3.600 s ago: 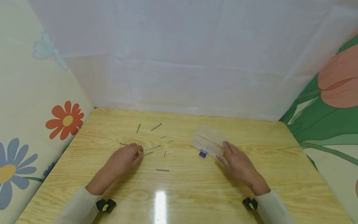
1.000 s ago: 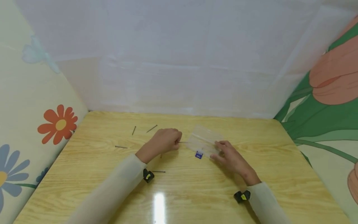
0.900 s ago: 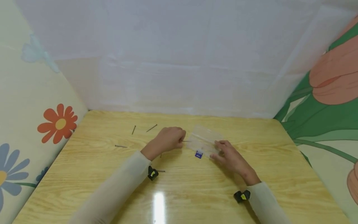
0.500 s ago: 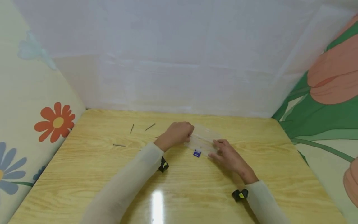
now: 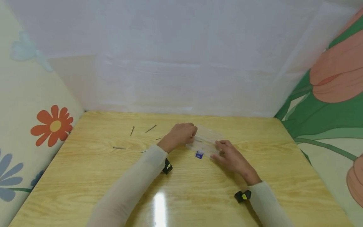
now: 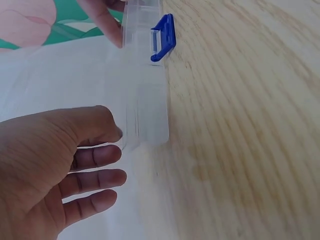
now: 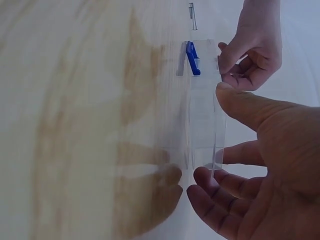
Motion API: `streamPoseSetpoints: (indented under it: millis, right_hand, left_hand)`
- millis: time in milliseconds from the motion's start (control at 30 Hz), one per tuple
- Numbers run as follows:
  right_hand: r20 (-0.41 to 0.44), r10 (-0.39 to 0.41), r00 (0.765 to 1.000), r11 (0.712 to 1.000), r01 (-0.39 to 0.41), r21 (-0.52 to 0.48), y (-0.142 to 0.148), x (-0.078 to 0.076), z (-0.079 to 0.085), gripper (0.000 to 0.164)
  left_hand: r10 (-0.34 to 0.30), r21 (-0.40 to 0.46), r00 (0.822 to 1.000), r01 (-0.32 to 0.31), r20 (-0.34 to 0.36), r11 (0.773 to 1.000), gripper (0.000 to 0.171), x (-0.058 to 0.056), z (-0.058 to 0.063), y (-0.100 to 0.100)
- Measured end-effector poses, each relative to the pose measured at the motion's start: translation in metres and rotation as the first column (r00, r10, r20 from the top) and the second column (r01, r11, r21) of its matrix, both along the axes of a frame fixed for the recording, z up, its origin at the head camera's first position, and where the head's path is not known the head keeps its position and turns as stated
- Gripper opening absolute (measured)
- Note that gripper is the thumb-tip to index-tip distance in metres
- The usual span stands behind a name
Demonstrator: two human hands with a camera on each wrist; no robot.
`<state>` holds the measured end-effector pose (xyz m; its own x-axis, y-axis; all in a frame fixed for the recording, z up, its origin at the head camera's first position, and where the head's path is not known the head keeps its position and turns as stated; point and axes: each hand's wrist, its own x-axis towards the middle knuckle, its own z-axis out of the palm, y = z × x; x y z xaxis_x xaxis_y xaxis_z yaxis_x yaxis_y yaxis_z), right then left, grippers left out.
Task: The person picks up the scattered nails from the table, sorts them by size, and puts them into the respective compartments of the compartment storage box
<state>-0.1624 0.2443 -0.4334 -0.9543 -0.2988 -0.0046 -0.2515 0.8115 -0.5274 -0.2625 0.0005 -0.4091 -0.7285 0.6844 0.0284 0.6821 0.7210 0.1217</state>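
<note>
A clear plastic box [image 5: 208, 134] with a blue latch [image 5: 199, 154] lies right of the table's middle. My right hand [image 5: 233, 159] grips its right end; in the right wrist view its thumb [image 7: 235, 100] is at the upper edge and the fingers lie around the lower end. My left hand [image 5: 180, 136] is over the box's left end, thumb and index finger pinched together. A thin dark nail [image 5: 199, 140] runs from those fingertips over or into the box; the fingertips mostly hide its near end. In the left wrist view the other fingers [image 6: 97, 180] are loosely bent.
Several loose nails lie left of my hands, among them one nail [image 5: 119, 148] at the far left, another nail [image 5: 151, 128] toward the back and a short nail [image 5: 143, 151] beside my left sleeve. The wooden table [image 5: 193, 195] ends at a white sheet [image 5: 147, 75] behind.
My left hand has moved from the nails on the left to the box's left end, carrying a nail. In the last half second it has barely moved. My right hand stays on the box.
</note>
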Motion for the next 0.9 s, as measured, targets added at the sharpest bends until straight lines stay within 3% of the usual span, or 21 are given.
streamPoseSetpoints:
  millis: [300,633,900]
  right_hand:
    - [-0.004,0.016,1.000,1.000,-0.016,-0.002,0.003,-0.001,0.001,0.067]
    - [0.004,0.025,1.000,1.000,-0.025,-0.010,0.002,0.000,0.003,0.068]
    - [0.008,0.027,1.000,1.000,-0.027,-0.002,0.001,-0.001,0.002,0.067]
  left_hand:
    - [0.023,0.039,1.000,-0.022,-0.005,0.999,0.014,0.007,0.003,-0.031]
    - [0.087,0.063,0.996,-0.087,0.003,0.994,0.005,0.020,0.001,-0.081]
    - [0.130,0.010,0.991,-0.131,0.042,0.991,0.010,0.034,0.004,-0.109]
